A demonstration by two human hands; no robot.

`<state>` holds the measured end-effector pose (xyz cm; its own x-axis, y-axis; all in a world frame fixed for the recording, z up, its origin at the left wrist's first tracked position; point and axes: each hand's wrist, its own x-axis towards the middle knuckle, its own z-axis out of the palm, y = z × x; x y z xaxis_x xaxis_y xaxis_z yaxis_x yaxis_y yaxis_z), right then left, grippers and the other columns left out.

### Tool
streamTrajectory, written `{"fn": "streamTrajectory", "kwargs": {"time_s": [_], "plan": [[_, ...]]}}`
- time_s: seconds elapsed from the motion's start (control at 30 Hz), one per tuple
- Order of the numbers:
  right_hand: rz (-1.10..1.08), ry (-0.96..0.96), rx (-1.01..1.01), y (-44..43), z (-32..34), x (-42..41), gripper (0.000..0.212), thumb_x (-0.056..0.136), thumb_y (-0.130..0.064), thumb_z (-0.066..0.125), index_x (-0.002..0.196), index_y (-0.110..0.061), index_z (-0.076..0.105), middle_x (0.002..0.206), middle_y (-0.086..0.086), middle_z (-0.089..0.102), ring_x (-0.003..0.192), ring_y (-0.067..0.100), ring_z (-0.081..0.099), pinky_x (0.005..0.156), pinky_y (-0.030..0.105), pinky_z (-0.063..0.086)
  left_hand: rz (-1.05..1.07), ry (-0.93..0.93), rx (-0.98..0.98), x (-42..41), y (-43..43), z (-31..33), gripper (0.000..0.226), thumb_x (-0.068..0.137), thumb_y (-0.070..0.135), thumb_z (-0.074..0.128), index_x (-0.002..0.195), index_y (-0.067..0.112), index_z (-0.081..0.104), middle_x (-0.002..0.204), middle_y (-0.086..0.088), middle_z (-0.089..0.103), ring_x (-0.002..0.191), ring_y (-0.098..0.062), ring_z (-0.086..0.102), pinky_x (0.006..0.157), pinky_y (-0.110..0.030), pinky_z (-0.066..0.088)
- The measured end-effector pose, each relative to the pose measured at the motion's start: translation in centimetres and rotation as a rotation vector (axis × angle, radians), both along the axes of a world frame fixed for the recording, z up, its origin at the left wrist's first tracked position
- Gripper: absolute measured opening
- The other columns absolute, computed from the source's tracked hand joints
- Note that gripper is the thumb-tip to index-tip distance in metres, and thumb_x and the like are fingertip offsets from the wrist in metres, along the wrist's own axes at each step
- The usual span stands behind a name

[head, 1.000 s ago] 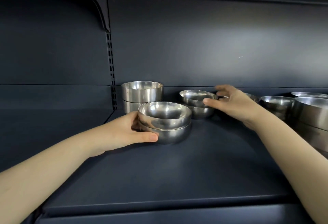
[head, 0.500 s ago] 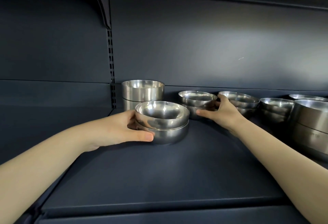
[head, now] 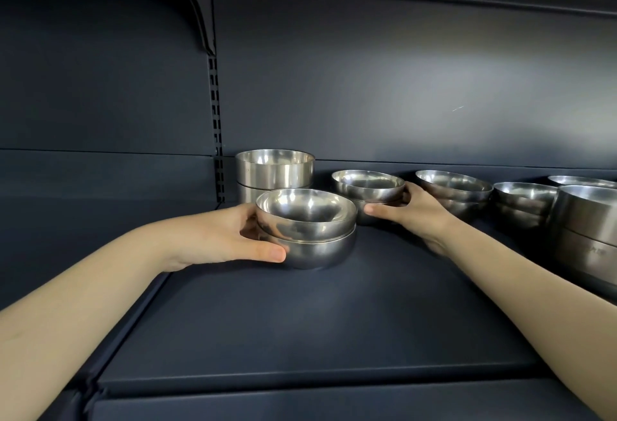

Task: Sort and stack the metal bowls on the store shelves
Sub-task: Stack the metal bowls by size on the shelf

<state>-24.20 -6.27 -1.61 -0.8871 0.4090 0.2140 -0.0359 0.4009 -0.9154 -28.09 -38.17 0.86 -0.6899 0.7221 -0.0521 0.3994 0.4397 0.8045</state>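
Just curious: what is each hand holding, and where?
Left hand grips the front stack of round silver metal bowls, left side; right hand the middle stack, right side.

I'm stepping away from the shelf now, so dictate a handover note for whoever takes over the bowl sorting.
Left grip holds the front stack of two round bowls on the shelf.
Right grip holds the next round stack behind it.
Done: straight-sided stack at back left, more round stacks to the right.
Left to do: probably merge the two held stacks and line them up.
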Motion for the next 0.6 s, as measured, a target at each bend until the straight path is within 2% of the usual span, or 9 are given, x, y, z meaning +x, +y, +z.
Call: {"fn": "streamTrajectory", "kwargs": {"time_s": [0.07, 0.17, 0.27, 0.33, 0.4, 0.5, 0.6], "plan": [[-0.008, 0.008, -0.026, 0.0, 0.1, 0.3, 0.063, 0.059, -0.027, 0.092, 0.112, -0.014, 0.062, 0.106, 0.000, 0.072, 0.102, 0.014, 0.067, 0.090, 0.029, 0.053, -0.001, -0.005, -0.006, 0.2, 0.0, 0.1, 0.087, 0.040, 0.062, 0.084, 0.115, 0.026, 0.060, 0.102, 0.017, 0.072, 0.104, 0.003, 0.063, 0.098, -0.021, 0.042], [-0.021, 0.003, -0.082, -0.1, 0.4, 1.1, 0.058, 0.059, -0.026, 0.091, 0.107, -0.007, 0.064, 0.102, 0.005, 0.072, 0.100, 0.020, 0.068, 0.087, 0.031, 0.054, 0.011, -0.007, -0.007, 0.6, 0.0, 0.1, 0.054, 0.065, 0.038, 0.081, 0.114, 0.026, 0.060, 0.098, 0.020, 0.072, 0.101, 0.005, 0.063, 0.099, -0.019, 0.043], [0.020, 0.019, -0.157, -0.7, 1.3, 2.6, 0.054, 0.066, -0.020, 0.087, 0.113, -0.006, 0.064, 0.101, 0.004, 0.072, 0.093, 0.015, 0.069, 0.072, 0.019, 0.052, 0.012, -0.012, 0.014, 0.8, -0.1, 0.1, 0.035, 0.080, 0.022, 0.076, 0.110, 0.030, 0.060, 0.094, 0.021, 0.073, 0.097, 0.008, 0.063, 0.092, -0.013, 0.043], [0.046, 0.066, -0.230, -1.3, 2.3, 3.5, 0.054, 0.068, -0.020, 0.084, 0.117, -0.008, 0.063, 0.110, 0.005, 0.072, 0.102, 0.014, 0.067, 0.082, 0.021, 0.051, 0.009, -0.013, 0.029, 1.0, -0.1, 0.1, 0.032, 0.081, 0.022, 0.075, 0.108, 0.032, 0.061, 0.093, 0.020, 0.073, 0.097, 0.009, 0.063, 0.087, -0.010, 0.043], [0.059, 0.141, -0.239, -2.4, 3.3, 4.6, 0.051, 0.066, -0.023, 0.083, 0.112, -0.012, 0.065, 0.110, 0.003, 0.072, 0.107, 0.014, 0.065, 0.093, 0.024, 0.048, 0.005, -0.010, 0.037, 1.2, -0.2, 0.1, 0.032, 0.082, 0.024, 0.075, 0.108, 0.035, 0.061, 0.097, 0.019, 0.073, 0.099, 0.009, 0.062, 0.089, -0.011, 0.042], [0.141, 0.234, -0.265, -5.0, 4.4, 6.1, 0.026, 0.073, -0.014, 0.077, 0.097, -0.016, 0.065, 0.095, -0.005, 0.073, 0.099, 0.009, 0.067, 0.091, 0.022, 0.048, -0.001, 0.001, 0.037, 1.5, -0.2, 0.2, 0.032, 0.082, 0.025, 0.075, 0.108, 0.037, 0.061, 0.104, 0.015, 0.071, 0.101, 0.008, 0.061, 0.091, -0.010, 0.042], [0.257, 0.291, -0.274, -7.3, 5.4, 6.9, 0.035, 0.065, -0.018, 0.077, 0.097, -0.015, 0.065, 0.092, -0.007, 0.074, 0.094, 0.006, 0.068, 0.090, 0.021, 0.050, -0.007, 0.009, 0.039, 1.6, -0.2, 0.2, 0.031, 0.082, 0.026, 0.075, 0.107, 0.038, 0.061, 0.106, 0.014, 0.070, 0.105, 0.004, 0.061, 0.094, -0.012, 0.042]]}}
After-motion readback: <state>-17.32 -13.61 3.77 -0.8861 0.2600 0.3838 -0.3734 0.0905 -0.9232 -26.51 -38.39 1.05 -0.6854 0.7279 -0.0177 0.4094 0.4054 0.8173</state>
